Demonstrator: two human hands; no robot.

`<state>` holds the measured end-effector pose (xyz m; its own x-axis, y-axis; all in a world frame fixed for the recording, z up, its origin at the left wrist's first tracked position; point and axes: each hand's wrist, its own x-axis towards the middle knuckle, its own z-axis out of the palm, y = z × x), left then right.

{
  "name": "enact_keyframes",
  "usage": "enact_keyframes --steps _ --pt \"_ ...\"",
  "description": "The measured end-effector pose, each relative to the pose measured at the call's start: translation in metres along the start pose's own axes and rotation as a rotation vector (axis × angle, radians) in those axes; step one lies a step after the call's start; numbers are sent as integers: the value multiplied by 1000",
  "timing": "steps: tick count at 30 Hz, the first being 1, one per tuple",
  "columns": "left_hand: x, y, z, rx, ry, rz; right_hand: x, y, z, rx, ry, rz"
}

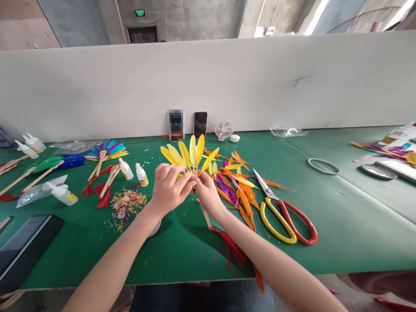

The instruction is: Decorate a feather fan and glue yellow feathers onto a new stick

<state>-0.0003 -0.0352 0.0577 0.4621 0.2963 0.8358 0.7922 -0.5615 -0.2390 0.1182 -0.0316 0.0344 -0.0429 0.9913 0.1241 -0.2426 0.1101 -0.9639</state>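
A fan of several yellow feathers (183, 152) stands upright above the table's middle, on a thin wooden handle (206, 215) with a red tassel (231, 248) at its lower end. My left hand (171, 187) is closed at the base of the feathers, its fingertips pressed in from the left. From the right, my right hand (207, 190) pinches the same base, close beside the left fingertips. The exact spot where the fingers meet is partly hidden. Loose orange, purple and yellow feathers (245, 197) lie just right of my hands.
Open scissors (283, 216) with yellow and red handles lie at the right. Glue bottles (142, 175), colourful scraps (128, 206) and finished feather fans (105, 152) are on the left. Two phones (200, 125) and a small fan (224, 129) stand by the white partition (208, 82).
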Motion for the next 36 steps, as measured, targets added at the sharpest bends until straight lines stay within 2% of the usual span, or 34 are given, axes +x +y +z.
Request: enact_keyframes --steps 9,19,36 --pt "-4 2 6 52 -49 10 1 -1 0 42 17 -5" --pt "-8 1 8 -1 -103 -35 0 -5 1 18 16 -2" --pt "-7 1 8 30 -67 -8 1 -2 0 40 23 -8"
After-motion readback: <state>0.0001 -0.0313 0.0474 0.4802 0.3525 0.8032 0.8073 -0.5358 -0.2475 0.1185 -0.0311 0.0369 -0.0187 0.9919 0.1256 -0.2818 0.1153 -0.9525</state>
